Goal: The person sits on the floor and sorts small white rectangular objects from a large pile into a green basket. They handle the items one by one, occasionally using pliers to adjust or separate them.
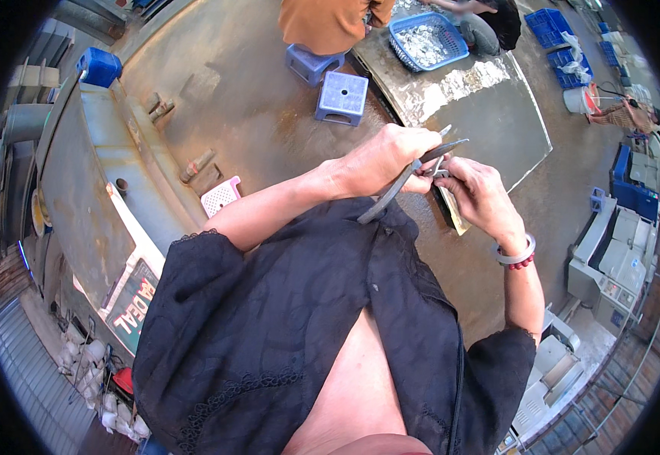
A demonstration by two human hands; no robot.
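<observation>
In front of my chest my two hands meet. My left hand (390,158) is closed around a long dark grey strip (387,200), which hangs toward my black shirt; a thin dark pointed end sticks out past the knuckles. Against it my right hand (487,196) is closed, thumb and fingers pinching at a small silvery loop (437,167) between the hands. Fingers hide much of these things, so I cannot tell their exact kind. A pale bangle (527,250) and red beads circle my right wrist.
Beyond my hands lies a low grey slab (489,114) with a blue basket (430,68) of silvery pieces. Blue stools (343,97) and a pink stool (221,196) stand left. Two people crouch or sit far ahead. Grey machines (614,262) line the right; a metal tank (110,167) stands left.
</observation>
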